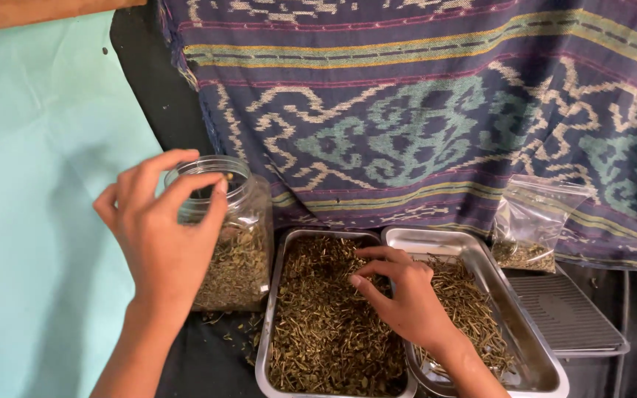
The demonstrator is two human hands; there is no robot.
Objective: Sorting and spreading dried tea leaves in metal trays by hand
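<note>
The clear jar, part full of dried herbs, stands just left of the steel tray of loose herbs. The left hand drops a pinch in with fingers together at the mouth. The right hand pinches herbs in the tray, seemingly sorting; lifting them across calls for a firm pinch.

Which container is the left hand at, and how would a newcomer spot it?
Start at the patterned woven cloth hanging across the back. Below its left edge, left of the two metal trays, stands a clear plastic jar partly filled with dried leaves, the left hand at its open mouth. It is the only upright, transparent, round container there.
</note>
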